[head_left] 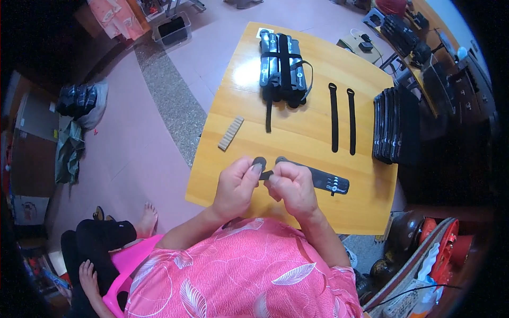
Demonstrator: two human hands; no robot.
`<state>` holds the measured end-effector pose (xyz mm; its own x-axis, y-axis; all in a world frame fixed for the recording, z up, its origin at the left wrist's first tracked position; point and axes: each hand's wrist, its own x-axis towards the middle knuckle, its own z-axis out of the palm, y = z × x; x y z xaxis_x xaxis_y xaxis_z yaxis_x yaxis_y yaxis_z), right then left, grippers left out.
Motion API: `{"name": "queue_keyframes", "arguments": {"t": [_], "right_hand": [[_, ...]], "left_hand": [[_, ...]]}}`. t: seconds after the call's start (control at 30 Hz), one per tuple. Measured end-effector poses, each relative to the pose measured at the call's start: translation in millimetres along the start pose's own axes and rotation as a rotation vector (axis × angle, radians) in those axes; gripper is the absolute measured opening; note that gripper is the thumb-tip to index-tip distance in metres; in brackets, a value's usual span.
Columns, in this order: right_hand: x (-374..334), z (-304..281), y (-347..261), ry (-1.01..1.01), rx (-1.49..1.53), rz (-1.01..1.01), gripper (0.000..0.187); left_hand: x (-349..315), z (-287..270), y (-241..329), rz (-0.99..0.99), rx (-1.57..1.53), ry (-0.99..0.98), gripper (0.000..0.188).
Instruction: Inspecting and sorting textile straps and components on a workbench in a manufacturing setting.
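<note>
Close to the table's near edge, my left hand [233,188] pinches the rounded end of a short black strap [259,161]. My right hand [294,188] is closed on the same strap a little to the right, and its fingers hide part of it. Under and beyond the right hand lies a flat black band with pale printing [330,181]. Two black hook-and-loop straps [334,119] with slotted ends lie side by side farther right. A bundle of black printed bands [283,69], bound with crossed straps, sits at the far side.
The yellow wooden table [297,138] carries a tan ribbed strip [231,133] at left and a stack of black bands [392,124] at its right edge. A seated person [101,238] is at lower left by a pink chair [124,270]. Red containers [448,244] stand at lower right.
</note>
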<state>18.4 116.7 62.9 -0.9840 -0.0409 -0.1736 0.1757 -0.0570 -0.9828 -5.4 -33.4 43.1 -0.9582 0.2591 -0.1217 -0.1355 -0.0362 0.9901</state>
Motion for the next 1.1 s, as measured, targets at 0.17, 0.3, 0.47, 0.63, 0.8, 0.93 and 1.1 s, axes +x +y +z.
{"name": "queue_keyframes", "arguments": {"t": [0.17, 0.3, 0.47, 0.63, 0.8, 0.93, 1.1], "right_hand": [[15, 5, -16, -0.107, -0.281, 0.118, 0.023], [25, 19, -9, -0.176, -0.223, -0.075, 0.017], [-6, -3, -67, -0.563, -0.253, -0.647, 0.021], [-19, -130, -107, 0.307, 0.137, -0.624, 0.014], [38, -180, -80, 0.709, 0.262, -0.419, 0.012], [67, -211, -17, 0.828, 0.281, -0.223, 0.01], [62, -214, 22, 0.957, 0.154, 0.034, 0.012]], "left_hand": [[-1, -3, -1, 0.364, 0.22, 0.036, 0.013], [17, -18, 14, -0.023, -0.046, 0.168, 0.015], [105, -200, -51, 0.035, -0.614, 0.625, 0.018], [86, -317, -65, 0.059, -0.83, 0.867, 0.015], [63, -210, -24, 0.054, -0.762, 0.643, 0.022], [54, -165, -10, 0.041, -0.683, 0.562, 0.026], [42, -136, 0, 0.062, -0.582, 0.473, 0.024]]}}
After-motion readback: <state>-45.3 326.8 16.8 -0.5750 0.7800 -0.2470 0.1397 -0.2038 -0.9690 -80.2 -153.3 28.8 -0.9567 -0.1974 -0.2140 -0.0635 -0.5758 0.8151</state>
